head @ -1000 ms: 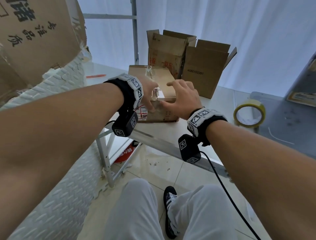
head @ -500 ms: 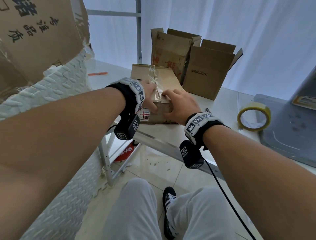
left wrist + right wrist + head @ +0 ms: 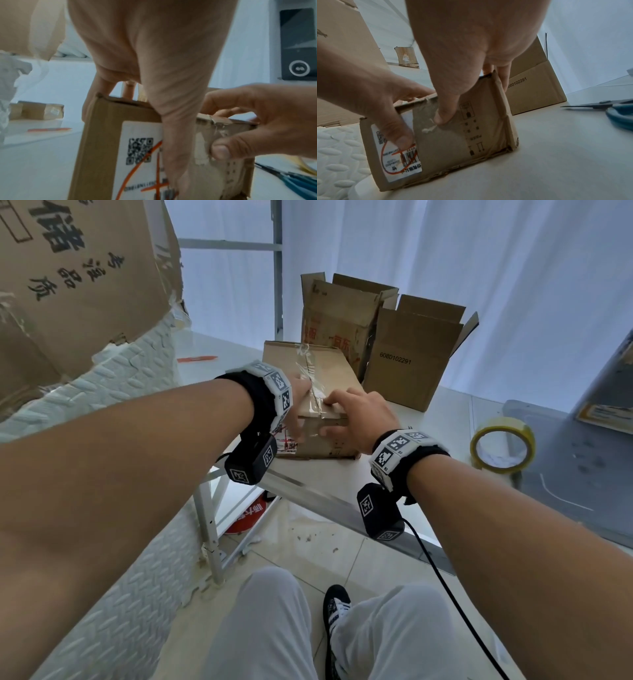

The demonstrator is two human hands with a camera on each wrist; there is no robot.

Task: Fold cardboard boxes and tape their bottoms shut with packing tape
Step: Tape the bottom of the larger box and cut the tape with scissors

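From the head camera I see the small cardboard box [image 3: 318,392] near the white table's [image 3: 428,433] front edge, clear packing tape [image 3: 310,371] running along its top seam. My left hand [image 3: 298,402] and right hand [image 3: 356,412] clasp its near end. The tape roll [image 3: 501,445] sits well apart, to the right.

In the left wrist view, my thumb presses the front face beside the shipping label [image 3: 142,155], fingers curled over the top edge.

In the right wrist view, my thumb pins the tape end down; scissors [image 3: 616,112] lie nearby.

I judge this the smoothing step. Next I should rub the tail flat, firmly.
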